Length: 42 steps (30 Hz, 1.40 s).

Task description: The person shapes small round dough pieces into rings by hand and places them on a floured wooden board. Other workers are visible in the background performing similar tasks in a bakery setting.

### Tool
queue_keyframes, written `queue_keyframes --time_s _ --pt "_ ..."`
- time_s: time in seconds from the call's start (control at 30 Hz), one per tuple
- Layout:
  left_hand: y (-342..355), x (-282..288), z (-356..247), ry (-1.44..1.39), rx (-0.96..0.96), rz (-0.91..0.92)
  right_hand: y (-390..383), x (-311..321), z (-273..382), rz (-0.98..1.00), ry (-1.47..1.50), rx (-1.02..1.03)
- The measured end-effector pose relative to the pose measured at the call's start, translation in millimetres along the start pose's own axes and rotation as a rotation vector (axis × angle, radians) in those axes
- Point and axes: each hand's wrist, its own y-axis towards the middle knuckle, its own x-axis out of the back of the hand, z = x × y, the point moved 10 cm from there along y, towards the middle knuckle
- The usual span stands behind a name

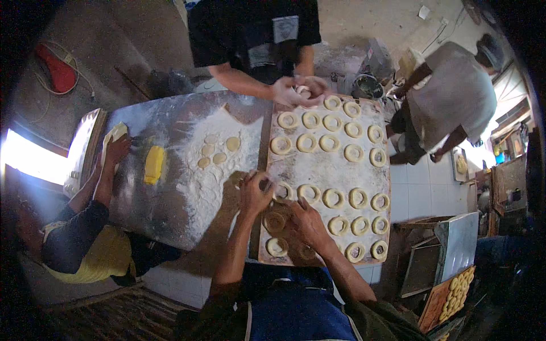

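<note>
My left hand [256, 192] has its fingers curled at the left edge of a floured board [325, 173], just left of a pale dough ring [282, 185]; what it holds, if anything, is unclear. My right hand [304, 219] reaches over the board with fingers apart and slightly bent, their tips by the same ring. Rows of dough rings [333, 198] cover much of the board. Beside it, a metal worktop [131, 199] carries scattered flour, several flat dough rounds [232, 144] and a yellow block [154, 165].
Across the board, a person cups dough in both hands [301, 92]. Another [85, 250] at left holds a pale cloth-like item [114, 134]; a third [441, 96] stands bent at right. A tray of shaped dough [455, 290] leans near a metal stand [455, 244] at lower right.
</note>
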Motion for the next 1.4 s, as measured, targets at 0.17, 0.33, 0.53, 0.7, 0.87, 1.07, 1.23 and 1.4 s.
queue_keyframes --time_s 0.17,0.33,0.53,0.7,0.87,1.07,1.23,1.4 --pt "66.8 -15.2 142.9 0.513 0.214 -0.240 -17.6 1.1 1.3 0.000 -0.058 -0.100" --pt "69.3 -55.7 191.3 -0.053 0.261 0.120 -4.3 -15.1 18.7 -0.079 0.000 -0.102" --pt "-33.1 -22.6 143.0 -0.952 0.670 0.190 66.8 -59.0 34.0 -0.166 0.373 -0.224" --pt "-74.3 26.3 126.8 -1.090 0.658 0.181 81.4 -108.9 56.8 -0.043 0.658 -0.289" --pt "-84.7 44.3 131.2 -1.041 0.566 0.160 73.6 -112.6 82.3 -0.199 0.676 -0.282" --pt "-109.6 13.9 110.3 -2.001 0.885 0.095 69.1 -122.9 84.8 -0.001 0.895 -0.204" --pt "-99.4 18.6 93.0 -1.604 0.636 0.382 56.7 -126.2 26.6 -0.092 0.698 -0.435" --pt "-85.4 -2.6 76.7 -2.177 0.791 0.106 34.1 -100.1 18.9 -0.346 0.694 -0.351"
